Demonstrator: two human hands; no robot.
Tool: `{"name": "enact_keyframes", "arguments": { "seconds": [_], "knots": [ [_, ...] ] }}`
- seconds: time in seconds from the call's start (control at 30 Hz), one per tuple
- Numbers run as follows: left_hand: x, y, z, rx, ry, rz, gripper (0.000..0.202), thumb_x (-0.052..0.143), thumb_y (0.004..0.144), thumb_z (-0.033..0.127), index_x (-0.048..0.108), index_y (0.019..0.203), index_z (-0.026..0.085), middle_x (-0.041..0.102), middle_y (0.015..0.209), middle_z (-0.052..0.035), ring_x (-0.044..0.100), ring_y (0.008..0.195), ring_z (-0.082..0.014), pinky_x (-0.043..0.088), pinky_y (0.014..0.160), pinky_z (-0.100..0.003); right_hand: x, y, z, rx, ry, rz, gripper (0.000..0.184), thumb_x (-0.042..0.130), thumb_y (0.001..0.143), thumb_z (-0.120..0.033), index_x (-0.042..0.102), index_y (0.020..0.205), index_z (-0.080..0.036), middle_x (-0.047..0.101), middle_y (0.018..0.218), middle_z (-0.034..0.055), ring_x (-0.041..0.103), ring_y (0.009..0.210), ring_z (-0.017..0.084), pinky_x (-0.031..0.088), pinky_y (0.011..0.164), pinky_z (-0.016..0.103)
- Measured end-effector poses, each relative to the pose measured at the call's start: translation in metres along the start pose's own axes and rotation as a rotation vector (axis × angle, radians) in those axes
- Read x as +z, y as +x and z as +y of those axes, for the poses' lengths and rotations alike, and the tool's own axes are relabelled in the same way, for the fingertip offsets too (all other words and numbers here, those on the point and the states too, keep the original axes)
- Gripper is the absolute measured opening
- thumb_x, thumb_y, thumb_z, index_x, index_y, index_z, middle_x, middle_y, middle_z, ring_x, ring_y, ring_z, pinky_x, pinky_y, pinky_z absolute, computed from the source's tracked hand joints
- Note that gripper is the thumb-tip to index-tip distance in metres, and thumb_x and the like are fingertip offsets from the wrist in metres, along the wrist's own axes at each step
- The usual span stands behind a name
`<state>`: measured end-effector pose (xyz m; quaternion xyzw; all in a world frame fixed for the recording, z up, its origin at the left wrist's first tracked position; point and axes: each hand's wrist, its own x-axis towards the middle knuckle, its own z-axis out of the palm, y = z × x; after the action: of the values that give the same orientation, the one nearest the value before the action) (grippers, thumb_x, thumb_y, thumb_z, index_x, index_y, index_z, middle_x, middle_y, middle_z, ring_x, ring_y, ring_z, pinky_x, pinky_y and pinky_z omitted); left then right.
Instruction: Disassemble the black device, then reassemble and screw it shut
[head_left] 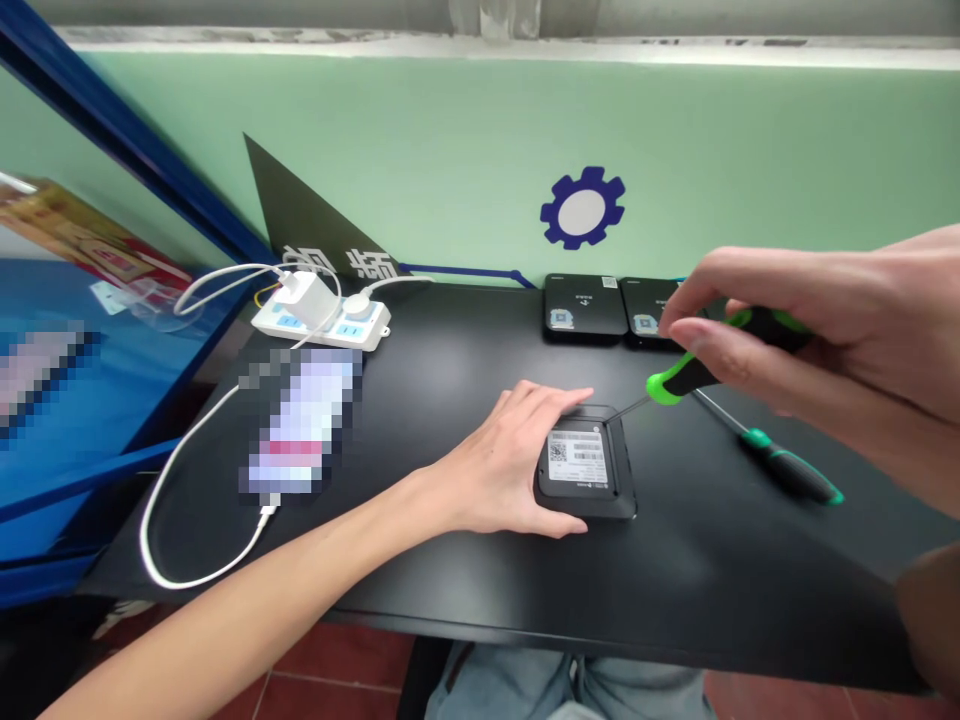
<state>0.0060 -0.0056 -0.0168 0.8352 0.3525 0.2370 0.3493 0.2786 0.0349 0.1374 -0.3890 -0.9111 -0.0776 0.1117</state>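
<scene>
A flat black electronic box [624,470] with a white printed label and QR code lies on the black table. My left hand [517,465] grips it from the left, thumb along the near edge and fingers along the far edge. In my right hand [780,345] is a screwdriver [667,386] with a black and bright green handle, held slanted. Its thin tip meets the box near the far right corner of the label. Whether a screw sits under the tip is too small to tell.
Another screwdriver [795,468] lies to the right. Two similar black boxes [585,308] [649,310] stand by the wall. On the left are a white power strip [360,325], a phone [307,420] and its charging cable [146,520]. The table's front edge [525,640] is close to my legs.
</scene>
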Motion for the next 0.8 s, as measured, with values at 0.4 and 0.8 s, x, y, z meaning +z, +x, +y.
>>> {"name": "enact_keyframes", "arguments": {
  "seconds": [0.4,0.8],
  "knots": [
    [-0.0001,0.0004,-0.0001,0.007,0.003,0.001,0.125,0.11,0.073,0.048,0.038,0.173,0.024,0.062,0.162,-0.017,0.056,0.143,-0.0407,0.048,0.125,-0.065,0.0008,-0.0002,-0.0008,-0.027,-0.04,0.022,0.036,0.042,0.117,-0.059,0.065,0.111,-0.031,0.045,0.053,-0.0085,0.04,0.039,0.016,0.026,0.05,0.033],
    [0.0014,0.0016,-0.0057,-0.002,0.004,-0.009,0.128,0.106,0.073,0.052,0.034,0.177,0.031,0.059,0.166,-0.0167,0.055,0.145,-0.0441,0.048,0.123,-0.067,-0.0082,-0.0022,-0.0065,-0.059,0.032,-0.07,0.032,0.042,0.118,-0.052,0.063,0.118,-0.028,0.064,0.076,-0.0045,0.055,0.056,0.016,0.043,0.058,0.035]
  ]
}}
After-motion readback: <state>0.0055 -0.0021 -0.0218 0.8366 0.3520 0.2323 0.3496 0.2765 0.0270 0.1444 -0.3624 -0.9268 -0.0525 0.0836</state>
